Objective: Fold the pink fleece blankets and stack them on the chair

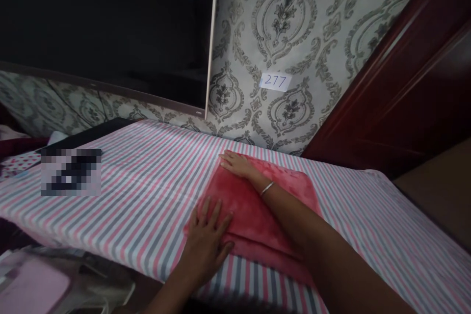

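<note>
A folded red plush cloth (250, 201) lies flat on a table spread with a striped pink, grey and white cloth (147, 181). My left hand (206, 235) rests on its near left corner, fingers spread and palm down. Across the red cloth reaches my right arm, a silver bangle (267, 188) at the wrist. At the far left corner my right hand (235, 163) lies flat on the fabric with its fingers stretched out. Neither hand grips anything. Part of the red cloth is hidden under my right forearm.
A large dark television screen (110, 24) hangs over the table's left side. A paper label reading 277 (275, 81) sticks to the patterned wall. Dark red wooden furniture (386, 83) stands at the right. A pixelated patch (71, 172) covers something at left; pink and clear bags (40, 279) lie below.
</note>
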{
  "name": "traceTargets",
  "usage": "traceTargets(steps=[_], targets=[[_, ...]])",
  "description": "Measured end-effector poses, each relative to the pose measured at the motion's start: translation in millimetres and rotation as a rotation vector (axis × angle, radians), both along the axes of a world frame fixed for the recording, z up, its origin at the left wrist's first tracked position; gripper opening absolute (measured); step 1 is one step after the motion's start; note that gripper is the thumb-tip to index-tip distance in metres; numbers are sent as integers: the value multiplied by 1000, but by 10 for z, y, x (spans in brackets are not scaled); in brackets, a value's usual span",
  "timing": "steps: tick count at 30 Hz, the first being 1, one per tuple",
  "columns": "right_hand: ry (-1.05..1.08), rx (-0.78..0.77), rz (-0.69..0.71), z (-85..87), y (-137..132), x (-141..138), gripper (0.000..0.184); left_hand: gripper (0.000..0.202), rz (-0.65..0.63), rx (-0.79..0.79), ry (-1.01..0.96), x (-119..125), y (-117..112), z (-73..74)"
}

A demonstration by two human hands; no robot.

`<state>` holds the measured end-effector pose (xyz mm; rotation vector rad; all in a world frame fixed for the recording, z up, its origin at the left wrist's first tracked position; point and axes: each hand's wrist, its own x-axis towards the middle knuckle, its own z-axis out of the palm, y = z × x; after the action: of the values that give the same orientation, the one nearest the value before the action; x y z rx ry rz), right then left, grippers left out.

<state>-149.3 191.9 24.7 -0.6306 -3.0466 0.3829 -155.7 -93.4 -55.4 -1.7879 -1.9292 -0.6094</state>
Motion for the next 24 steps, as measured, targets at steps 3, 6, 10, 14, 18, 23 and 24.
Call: traceTargets(steps=[3,6,10,14,18,23,24], targets=[[18,-58,-48,-67,131,-80,65,64,1,4,-7,8,-4,15],[70,-59,-90,-144,178,-106,69,64,2,3,-6,9,-10,27],[99,-50,-100,-215,187,-94,69,65,-9,3,-4,-1,-10,25],[80,-63,-101,-190,177,-90,68,64,-5,-1,-26,-7,-4,17],[44,-65,-146,-5,70,-76,66,64,-1,-22,-18,-12,-9,35],[77,-5,-130,230,-280,192,65,59,4,-19,-9,-33,2,63],[92,8,-98,236,-361,307,65,58,2,-18,-15,-41,8,65]])
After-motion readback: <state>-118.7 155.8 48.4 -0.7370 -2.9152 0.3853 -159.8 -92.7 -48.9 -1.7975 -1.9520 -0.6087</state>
